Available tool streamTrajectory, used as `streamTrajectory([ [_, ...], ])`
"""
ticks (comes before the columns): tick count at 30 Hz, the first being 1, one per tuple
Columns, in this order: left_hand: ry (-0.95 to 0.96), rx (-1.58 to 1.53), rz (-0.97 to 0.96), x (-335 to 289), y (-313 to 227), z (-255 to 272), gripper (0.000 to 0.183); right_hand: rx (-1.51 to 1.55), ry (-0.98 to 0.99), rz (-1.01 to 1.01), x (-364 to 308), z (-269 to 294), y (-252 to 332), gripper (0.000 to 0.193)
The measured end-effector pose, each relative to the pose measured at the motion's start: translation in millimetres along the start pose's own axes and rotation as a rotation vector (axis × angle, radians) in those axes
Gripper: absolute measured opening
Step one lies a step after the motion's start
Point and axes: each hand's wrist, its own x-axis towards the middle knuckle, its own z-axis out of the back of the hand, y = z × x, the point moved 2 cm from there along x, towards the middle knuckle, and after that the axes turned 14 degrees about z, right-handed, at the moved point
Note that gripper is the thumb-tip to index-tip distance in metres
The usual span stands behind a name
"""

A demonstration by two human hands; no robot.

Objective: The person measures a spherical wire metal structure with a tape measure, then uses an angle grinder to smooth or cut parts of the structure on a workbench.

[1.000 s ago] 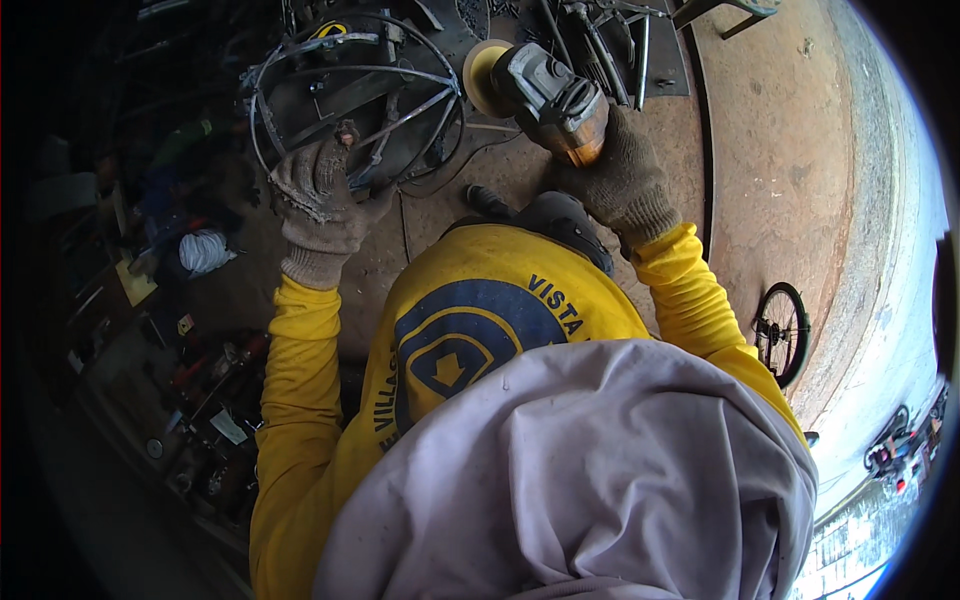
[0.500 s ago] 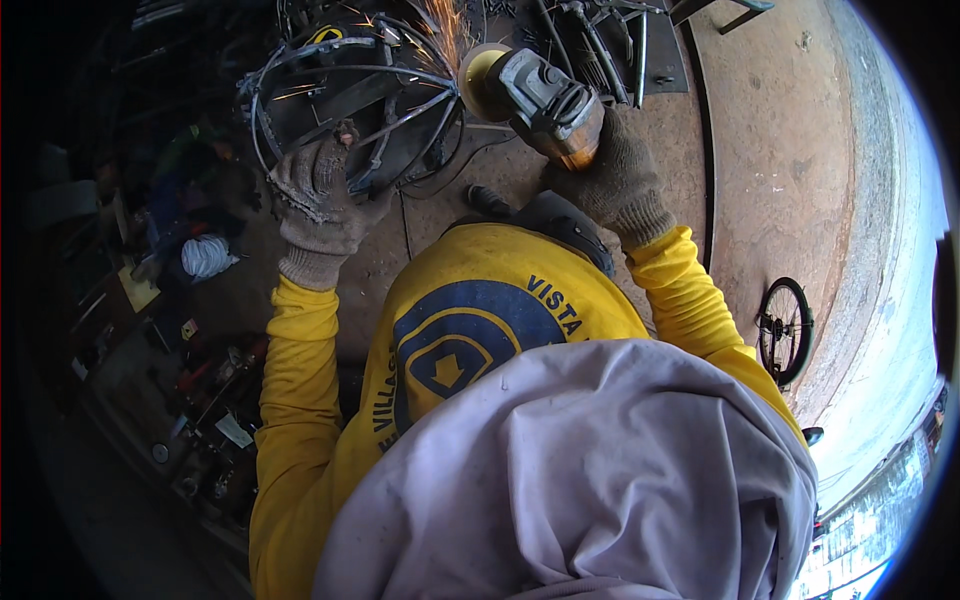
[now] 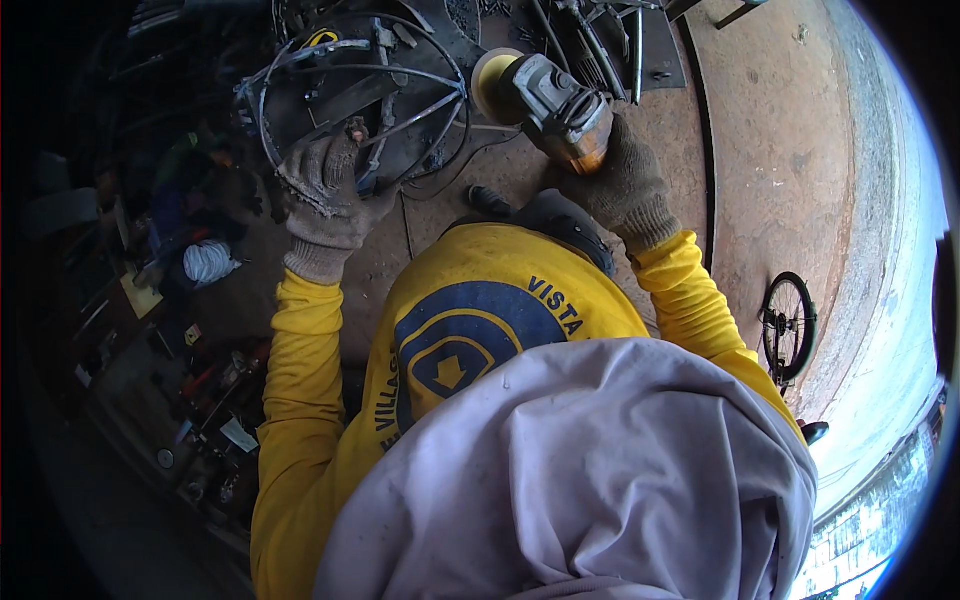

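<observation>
- Lilac cloth (image 3: 560,460) nearest, in loose folds over a yellow shirt (image 3: 500,245) with a dark blue emblem.
- Folds the gloved left hand (image 3: 332,200) over the near left part of the frame (image 3: 418,117), with bent fingers closed on the rim; cannot tell how tight, with the metal under the glove hidden.
- Wraps the gloved right hand (image 3: 618,182) around the orange rear of the grinder (image 3: 560,105), with no gap showing between glove and casing.
- Points the grinder's long axis away from the right hand, forward and to the left, with the yellowish disc (image 3: 492,88) at the far end.
- Sets the disc just beside the frame's right edge, near a meeting of rods; cannot tell whether touching or slightly apart.
- Frame ahead of the body, round and built of curved rods, forward and to the right from the left grip; one straight rod slanting up from the left hand's side toward the disc.
- Left hand nearer to the frame, on it; right hand farther off, with the grinder in between.
- Beyond and below, a dark shoe (image 3: 488,200) on brown floor (image 3: 780,200).
- Farther out, metal tubes (image 3: 592,45) ahead, a white bundle (image 3: 209,262) at left, a bicycle wheel (image 3: 790,325) at right.
</observation>
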Motion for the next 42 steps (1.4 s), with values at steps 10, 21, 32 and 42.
streamTrajectory([
  [10, -0.077, -0.017, -0.058, 4.1, 7.6, -7.6, 0.088, -0.079, -0.005, -0.001, -0.4, -0.1, -0.1, 0.08],
  [21, -0.046, -0.025, -0.028, 6.7, 0.6, -7.2, 0.091, -0.086, 0.026, -0.012, 2.2, 2.1, 0.2, 0.08],
  [32, -0.065, -0.027, -0.043, 7.4, 2.4, -11.6, 0.09, -0.112, 0.057, -0.036, 5.3, 2.9, -0.9, 0.083],
  [42, -0.05, -0.03, -0.041, 5.4, 3.0, -11.3, 0.09, -0.059, 0.031, -0.026, 9.4, 5.0, -3.9, 0.082],
])
